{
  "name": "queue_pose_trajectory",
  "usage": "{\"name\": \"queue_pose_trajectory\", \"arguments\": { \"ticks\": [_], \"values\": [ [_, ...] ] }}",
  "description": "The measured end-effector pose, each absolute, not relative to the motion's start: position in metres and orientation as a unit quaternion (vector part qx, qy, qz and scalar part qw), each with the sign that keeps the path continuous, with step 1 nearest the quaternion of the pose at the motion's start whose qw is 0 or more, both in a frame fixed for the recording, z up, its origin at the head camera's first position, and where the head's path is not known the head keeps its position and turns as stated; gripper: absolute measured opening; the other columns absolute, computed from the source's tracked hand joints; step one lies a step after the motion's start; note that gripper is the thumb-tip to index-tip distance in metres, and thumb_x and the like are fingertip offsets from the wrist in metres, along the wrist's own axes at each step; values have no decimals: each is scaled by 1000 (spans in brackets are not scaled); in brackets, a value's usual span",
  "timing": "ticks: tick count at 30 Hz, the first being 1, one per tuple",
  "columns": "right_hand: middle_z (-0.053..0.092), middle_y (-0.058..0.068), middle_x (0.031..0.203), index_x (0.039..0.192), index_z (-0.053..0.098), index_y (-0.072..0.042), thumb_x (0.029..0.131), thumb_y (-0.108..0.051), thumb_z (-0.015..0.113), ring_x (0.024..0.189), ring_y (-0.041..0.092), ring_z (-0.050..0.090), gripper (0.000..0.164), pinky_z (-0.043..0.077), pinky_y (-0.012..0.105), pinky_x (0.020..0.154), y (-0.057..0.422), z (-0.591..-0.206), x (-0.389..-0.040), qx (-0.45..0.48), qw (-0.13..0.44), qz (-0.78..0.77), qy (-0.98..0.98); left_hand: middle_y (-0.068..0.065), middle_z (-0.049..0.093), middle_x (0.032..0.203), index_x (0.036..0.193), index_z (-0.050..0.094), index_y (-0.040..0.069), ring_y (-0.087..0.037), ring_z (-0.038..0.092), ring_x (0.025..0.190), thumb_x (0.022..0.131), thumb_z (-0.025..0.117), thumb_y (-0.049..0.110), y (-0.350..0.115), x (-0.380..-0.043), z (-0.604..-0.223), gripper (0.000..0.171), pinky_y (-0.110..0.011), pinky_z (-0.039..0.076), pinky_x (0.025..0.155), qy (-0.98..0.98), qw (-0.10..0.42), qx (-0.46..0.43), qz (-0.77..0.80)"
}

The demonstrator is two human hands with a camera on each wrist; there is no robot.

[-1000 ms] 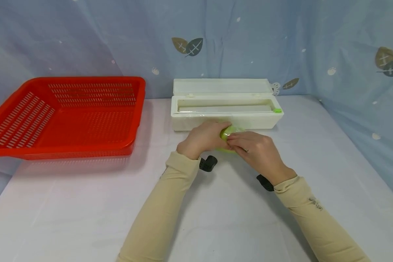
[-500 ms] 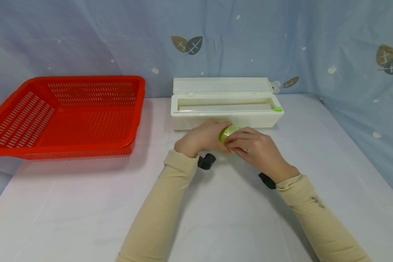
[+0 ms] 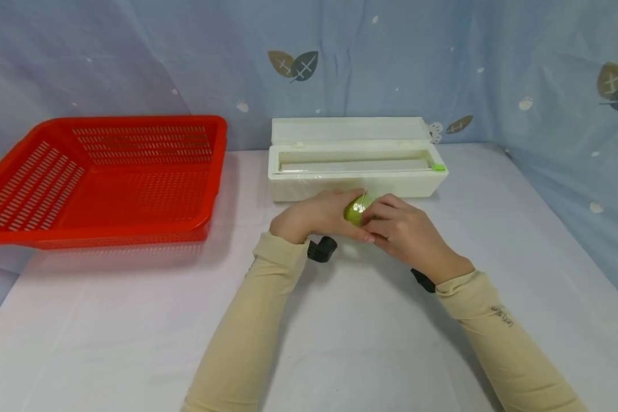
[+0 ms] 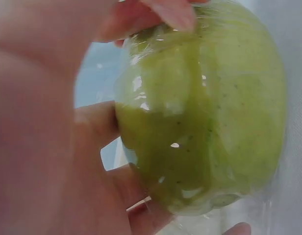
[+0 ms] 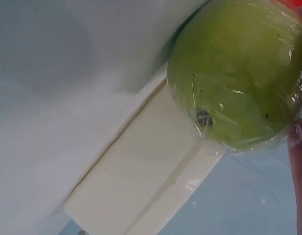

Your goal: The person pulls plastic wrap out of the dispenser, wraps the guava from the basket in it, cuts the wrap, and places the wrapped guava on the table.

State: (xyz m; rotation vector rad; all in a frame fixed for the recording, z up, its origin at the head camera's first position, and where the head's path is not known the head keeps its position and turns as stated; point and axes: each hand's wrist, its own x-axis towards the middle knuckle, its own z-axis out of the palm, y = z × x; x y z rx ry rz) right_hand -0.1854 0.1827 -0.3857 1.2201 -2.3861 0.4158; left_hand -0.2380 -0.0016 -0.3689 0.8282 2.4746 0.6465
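A green apple [image 3: 355, 210] with small dark specks is wrapped in clear, shiny cling film [image 5: 220, 105]. My left hand [image 3: 321, 216] grips it from the left; in the left wrist view, fingers [image 4: 129, 185] bend behind the apple [image 4: 229, 107]. On the right, my right hand [image 3: 404, 232] has its fingers curled in against the fruit and pinches the film at its side, the fingertips partly hidden. Both hands are just in front of a white cling film dispenser [image 3: 357, 187] whose lid stands open, with a roll inside.
A red slotted plastic basket [image 3: 149, 233] stands at the left. The dispenser has a bright green slider [image 3: 439, 167] at its right end. A white cloth [image 3: 365, 343] covers the table, and a blue leaf-patterned curtain [image 3: 391, 63] hangs behind.
More of the green apple shows between the hands as the loose film at its right has been drawn in. The left thumb now reaches further right beneath the right fingers.
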Motion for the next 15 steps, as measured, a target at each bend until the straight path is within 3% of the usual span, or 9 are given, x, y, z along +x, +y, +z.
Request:
{"name": "queue_pose_trajectory", "arguments": {
  "ticks": [9, 11, 15],
  "values": [
    [66, -2, 82, 78, 72, -10, 66, -8, 77, 101, 19, 47, 13, 39, 28, 85, 193, -383, -189, 459, 185, 161, -854, 2, 48, 116, 139, 25, 16, -10, 44, 101, 65, 66, 61, 1, -241, -370, 96, -24, 38, 81, 891, 196, 333, 239],
    [66, -2, 82, 82, 72, -10, 69, -7, 75, 101, 18, 48, 14, 42, 28, 81, 195, -382, -190, 455, 178, 167, -857, 3, 50, 108, 135, 31, 15, -10, 47, 95, 68, 66, 58, 1, -241, -370, 87, -24, 39, 79, 887, 192, 339, 248],
    [60, 0, 98, 103, 67, -12, 78, -7, 65, 91, 13, 51, 26, 44, 27, 67, 201, -380, -190, 415, 138, 202, -876, 2, 53, 95, 118, 43, 17, -12, 50, 85, 76, 59, 55, 1, -241, -372, 59, -26, 40, 74, 888, 175, 342, 252]
  ]
}}
